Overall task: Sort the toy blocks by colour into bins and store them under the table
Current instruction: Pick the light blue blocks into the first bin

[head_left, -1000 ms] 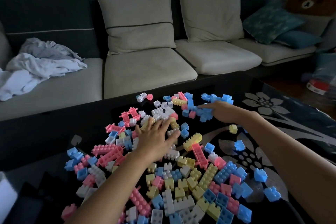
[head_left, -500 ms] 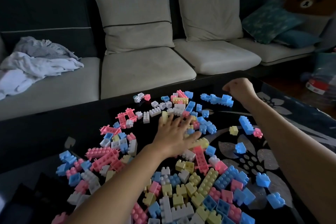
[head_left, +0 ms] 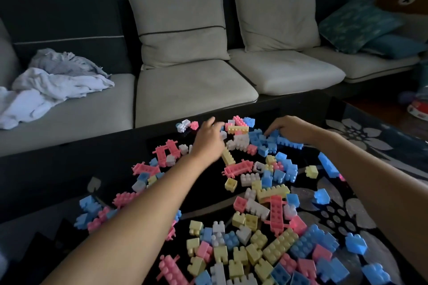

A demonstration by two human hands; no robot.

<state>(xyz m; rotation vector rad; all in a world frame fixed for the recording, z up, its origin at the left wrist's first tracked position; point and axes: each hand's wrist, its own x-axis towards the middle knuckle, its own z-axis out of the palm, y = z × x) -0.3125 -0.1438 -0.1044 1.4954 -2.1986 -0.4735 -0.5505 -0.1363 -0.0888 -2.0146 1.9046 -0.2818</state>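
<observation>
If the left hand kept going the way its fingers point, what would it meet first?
Probably the small pink and yellow stack just beyond the left hand, at the far edge of the pile; depth is hard to judge from this one view.

The toy blocks are showing smooth, matt plastic; the table is gleaming glossy black; the sofa cushions are looking like soft matt cloth.

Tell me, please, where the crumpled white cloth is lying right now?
The crumpled white cloth lies on the grey sofa's left seat, beyond the black table.
</observation>
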